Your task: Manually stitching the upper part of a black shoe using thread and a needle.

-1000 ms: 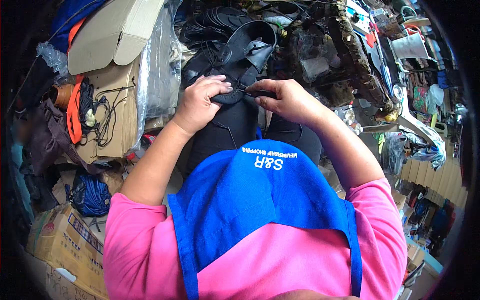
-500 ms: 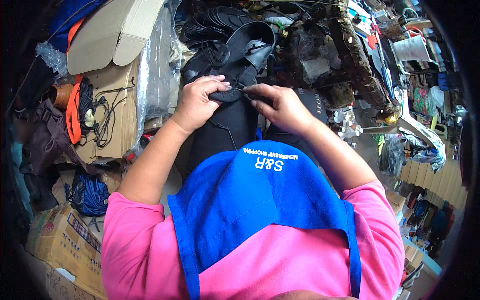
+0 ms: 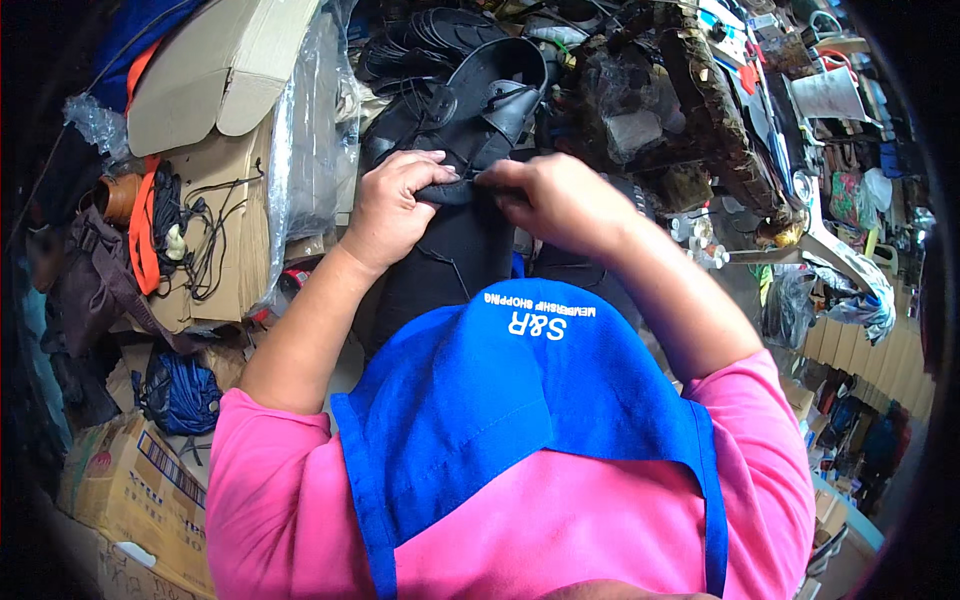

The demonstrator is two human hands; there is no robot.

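Past the blue apron [image 3: 450, 400], a black shoe [image 3: 478, 122] sits over the dark pants [image 3: 435, 275]. The left hand [image 3: 400, 200] grips its near edge [image 3: 450, 194], thumb and fingers closed. The right hand [image 3: 555, 200] has curled fingers just beside that edge; I cannot tell what they hold. The heel [image 3: 543, 66] and a strap [image 3: 510, 108] are there, so the shoe looks mostly made. The near edge seems unfinished; how much is left is hidden.
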